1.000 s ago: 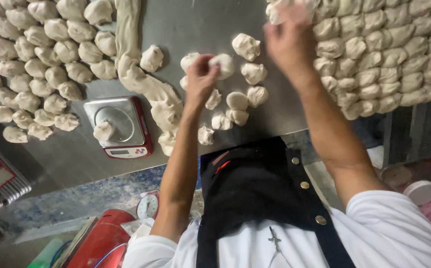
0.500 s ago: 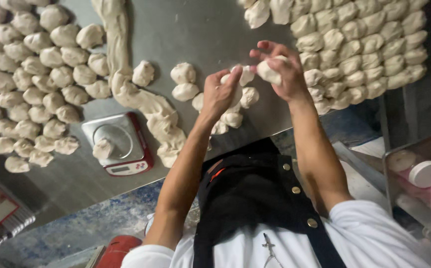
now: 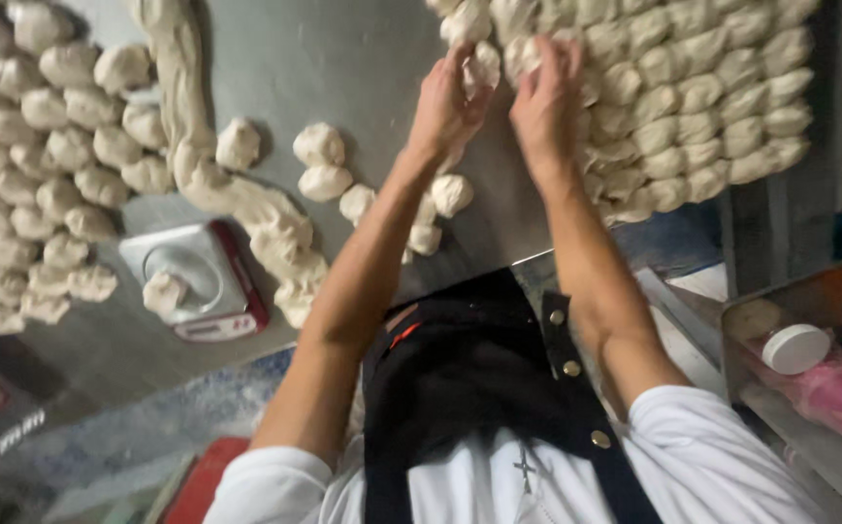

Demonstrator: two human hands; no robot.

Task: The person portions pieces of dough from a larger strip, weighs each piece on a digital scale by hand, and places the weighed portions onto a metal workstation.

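Observation:
My left hand (image 3: 443, 102) and my right hand (image 3: 543, 97) reach side by side to the near edge of a big heap of dough balls (image 3: 697, 92) at the far right of the metal table (image 3: 363, 58). The left fingers pinch a small dough piece (image 3: 485, 66). The right fingers close on another dough piece (image 3: 522, 54) that touches the heap. Several loose dough pieces (image 3: 322, 163) lie under and left of my left forearm.
A long dough rope (image 3: 237, 199) runs down the table's middle. A small scale (image 3: 210, 281) carries one dough lump (image 3: 163, 291). More dough balls (image 3: 43, 170) are heaped at left. A clear box with a white-lidded jar (image 3: 795, 347) stands at right.
Both hands have moved away from the loose pieces in the middle, up and right to the edge of the right heap, each with a dough piece.

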